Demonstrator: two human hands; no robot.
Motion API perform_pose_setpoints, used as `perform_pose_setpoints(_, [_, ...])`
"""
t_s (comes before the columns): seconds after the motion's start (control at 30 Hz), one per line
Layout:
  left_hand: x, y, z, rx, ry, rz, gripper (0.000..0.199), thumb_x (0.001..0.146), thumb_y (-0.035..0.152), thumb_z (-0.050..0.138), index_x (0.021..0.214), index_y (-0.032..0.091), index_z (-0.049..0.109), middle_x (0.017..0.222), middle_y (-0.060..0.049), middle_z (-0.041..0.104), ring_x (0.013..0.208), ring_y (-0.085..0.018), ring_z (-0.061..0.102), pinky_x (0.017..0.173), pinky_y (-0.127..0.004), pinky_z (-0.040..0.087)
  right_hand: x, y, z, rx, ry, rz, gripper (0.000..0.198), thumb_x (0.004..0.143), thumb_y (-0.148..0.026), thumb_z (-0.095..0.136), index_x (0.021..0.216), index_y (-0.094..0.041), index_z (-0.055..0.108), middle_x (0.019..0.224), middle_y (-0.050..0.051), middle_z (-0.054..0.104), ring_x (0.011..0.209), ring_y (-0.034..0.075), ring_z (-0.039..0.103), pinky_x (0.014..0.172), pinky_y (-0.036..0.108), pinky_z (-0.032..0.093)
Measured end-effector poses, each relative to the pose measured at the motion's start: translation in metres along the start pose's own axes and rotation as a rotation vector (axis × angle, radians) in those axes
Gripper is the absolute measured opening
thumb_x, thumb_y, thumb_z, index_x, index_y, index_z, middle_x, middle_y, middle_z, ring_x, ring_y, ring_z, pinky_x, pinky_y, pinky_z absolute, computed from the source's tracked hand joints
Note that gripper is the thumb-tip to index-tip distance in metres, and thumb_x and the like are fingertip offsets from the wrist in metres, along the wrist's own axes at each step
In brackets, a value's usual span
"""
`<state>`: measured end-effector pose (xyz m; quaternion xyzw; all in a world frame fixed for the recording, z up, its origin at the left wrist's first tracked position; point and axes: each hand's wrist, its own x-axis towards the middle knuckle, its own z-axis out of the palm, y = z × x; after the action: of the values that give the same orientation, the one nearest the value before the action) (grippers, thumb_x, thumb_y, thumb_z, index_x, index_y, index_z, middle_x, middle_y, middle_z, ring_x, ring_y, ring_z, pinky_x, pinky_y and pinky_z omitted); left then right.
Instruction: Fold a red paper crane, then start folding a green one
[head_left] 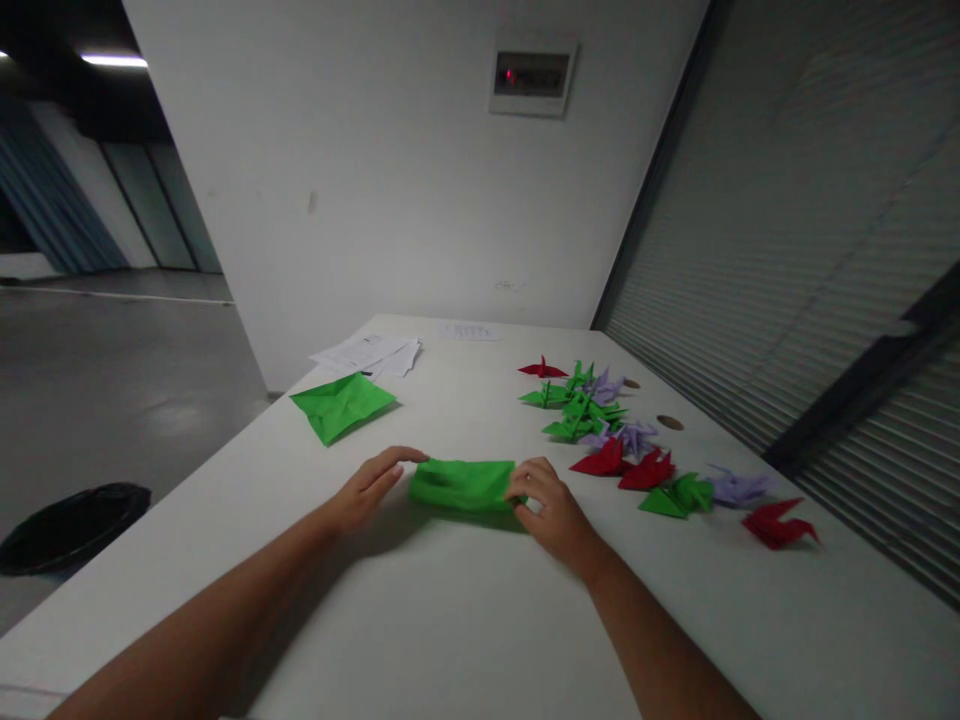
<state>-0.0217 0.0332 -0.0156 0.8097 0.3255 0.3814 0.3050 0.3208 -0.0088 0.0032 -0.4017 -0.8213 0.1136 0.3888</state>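
Observation:
A green sheet of origami paper [461,484], folded over into a wide strip, is in front of me on the white table. My right hand [546,503] pinches its right end between thumb and fingers. At the other end, my left hand [375,488] has its fingers stretched out, with a fingertip touching the upper left corner. The left thumb stays apart from the paper. A dark shadow runs under the strip's lower edge. Farther left lies another green sheet [343,404], creased and spread out flat.
Folded paper cranes in green [581,415], red [778,524] and purple [739,487] cover the table's right side, near the window blinds [810,250]. Printed papers [367,352] lie at the back left. A black-lined bin [71,528] stands left of the table [450,620].

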Motion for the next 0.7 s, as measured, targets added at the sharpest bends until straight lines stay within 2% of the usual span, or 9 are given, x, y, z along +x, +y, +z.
perform_pose_setpoints(0.1, [0.001,0.005,0.0,-0.021,-0.051,0.067,0.048,0.11,0.049,0.035,0.124,0.019,0.069,0.127,-0.012,0.071,0.122,-0.027,0.064,0.111,-0.045,0.049,-0.002,-0.001,-0.003,-0.019,-0.039,-0.038,0.033,0.073,-0.001,0.057,0.082,-0.026,0.077,0.095,0.007,0.068,0.104,0.028,0.058,0.096,0.046,0.049])
perform_pose_setpoints(0.17, [0.002,0.007,0.001,0.011,-0.145,0.129,0.043,0.11,0.044,0.038,0.126,0.02,0.07,0.126,-0.012,0.072,0.122,-0.026,0.065,0.11,-0.044,0.05,-0.002,0.001,-0.004,-0.037,-0.085,-0.045,0.036,0.072,0.001,0.058,0.083,-0.027,0.078,0.098,0.007,0.069,0.107,0.029,0.057,0.098,0.047,0.048])
perform_pose_setpoints(0.3, [0.006,0.015,0.005,0.125,-0.38,0.276,0.035,0.108,0.031,0.045,0.13,0.021,0.07,0.129,-0.012,0.073,0.133,-0.026,0.059,0.117,-0.046,0.046,-0.004,0.01,-0.006,-0.072,-0.151,-0.046,0.044,0.069,0.004,0.057,0.09,-0.027,0.081,0.102,0.007,0.07,0.109,0.028,0.056,0.1,0.047,0.047])
perform_pose_setpoints(0.4, [0.007,0.022,0.009,0.228,-0.471,0.313,0.032,0.105,0.025,0.05,0.127,0.021,0.073,0.134,-0.014,0.07,0.137,-0.028,0.056,0.119,-0.049,0.045,-0.004,0.016,-0.007,-0.128,-0.2,-0.013,0.046,0.07,0.004,0.056,0.093,-0.026,0.082,0.105,0.007,0.071,0.111,0.029,0.056,0.101,0.047,0.046])
perform_pose_setpoints(0.57, [0.003,0.02,0.013,0.398,-0.5,0.303,0.037,0.099,0.03,0.063,0.134,0.024,0.071,0.149,-0.015,0.06,0.144,-0.037,0.05,0.117,-0.056,0.045,-0.003,0.023,-0.003,-0.253,-0.257,0.114,0.049,0.075,0.003,0.051,0.104,-0.022,0.082,0.112,0.01,0.073,0.115,0.028,0.058,0.103,0.047,0.045])
perform_pose_setpoints(0.7, [0.002,0.02,0.016,0.462,-0.49,0.297,0.043,0.098,0.037,0.065,0.14,0.029,0.067,0.15,-0.014,0.06,0.139,-0.038,0.054,0.116,-0.056,0.045,0.0,0.024,0.001,-0.289,-0.257,0.148,0.05,0.077,0.002,0.046,0.109,-0.016,0.08,0.114,0.013,0.074,0.116,0.028,0.061,0.107,0.047,0.047])
